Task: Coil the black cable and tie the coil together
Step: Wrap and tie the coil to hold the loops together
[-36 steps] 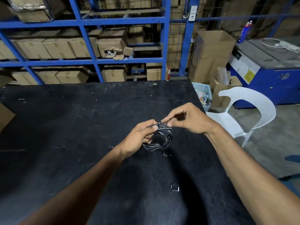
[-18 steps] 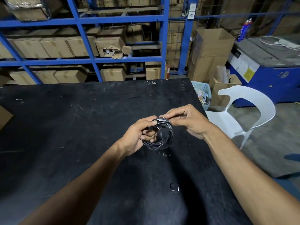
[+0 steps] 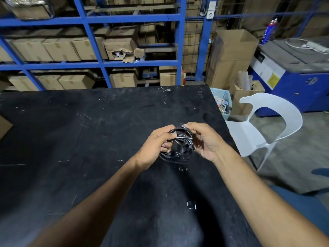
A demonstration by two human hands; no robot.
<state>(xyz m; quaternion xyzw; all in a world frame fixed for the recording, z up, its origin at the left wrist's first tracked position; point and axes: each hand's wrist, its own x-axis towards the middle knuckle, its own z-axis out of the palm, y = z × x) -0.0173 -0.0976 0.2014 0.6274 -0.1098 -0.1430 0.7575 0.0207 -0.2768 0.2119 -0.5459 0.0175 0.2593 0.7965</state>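
Cable [image 3: 178, 148] is already a small coil, held in the air just above the table [image 3: 89, 131], between both hands. Left hand [image 3: 156, 147] has its grip closed on the coil's left side, fingers through the loop. Right hand [image 3: 204, 141] pinches the top-right strands, thumb and fingertips narrow at the top of the coil. Coil stands roughly upright, its opening facing the camera. Likely step: wrapping the free end around the bundle. Can't see that end. The right hand is on the top strands, so it probably does the wrapping while the left anchors.
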